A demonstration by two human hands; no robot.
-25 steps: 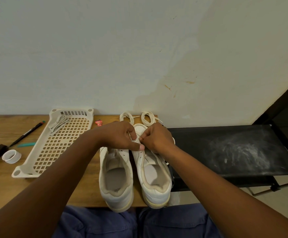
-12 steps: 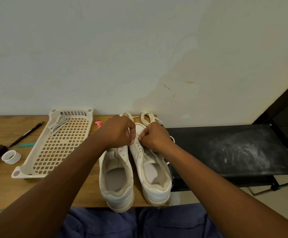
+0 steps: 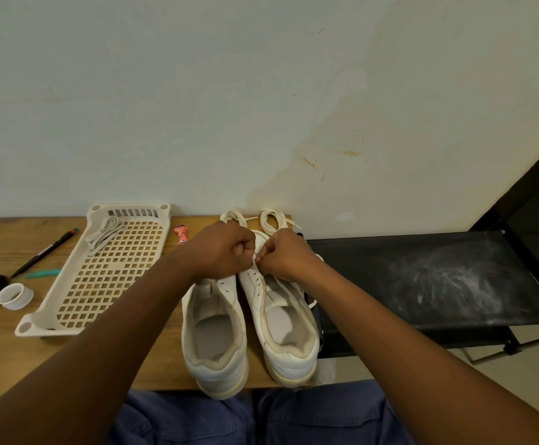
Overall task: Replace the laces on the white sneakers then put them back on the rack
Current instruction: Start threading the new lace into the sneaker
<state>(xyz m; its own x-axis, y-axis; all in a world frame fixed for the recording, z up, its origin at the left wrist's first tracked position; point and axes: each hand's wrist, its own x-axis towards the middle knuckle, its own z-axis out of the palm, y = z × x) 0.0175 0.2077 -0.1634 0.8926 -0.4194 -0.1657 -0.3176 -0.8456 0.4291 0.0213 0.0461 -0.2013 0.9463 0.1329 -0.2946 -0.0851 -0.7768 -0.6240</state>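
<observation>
Two white sneakers (image 3: 248, 319) sit side by side on the worktop (image 3: 1, 354), and the job looks early: no lace shows through their holes, and the black rack (image 3: 422, 277) beside them has no shoes on it. Both the left hand (image 3: 221, 252) and right hand (image 3: 282, 255) are curled over the right shoe's front. They seem to pinch a lace end there, while new laces (image 3: 271, 216) lie just behind the fingers (image 3: 263, 256).

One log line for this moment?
stage: lacing right white leather sneaker | left hand: fist at eyelets | right hand: pinching white lace | black rack shelf: bare
</observation>
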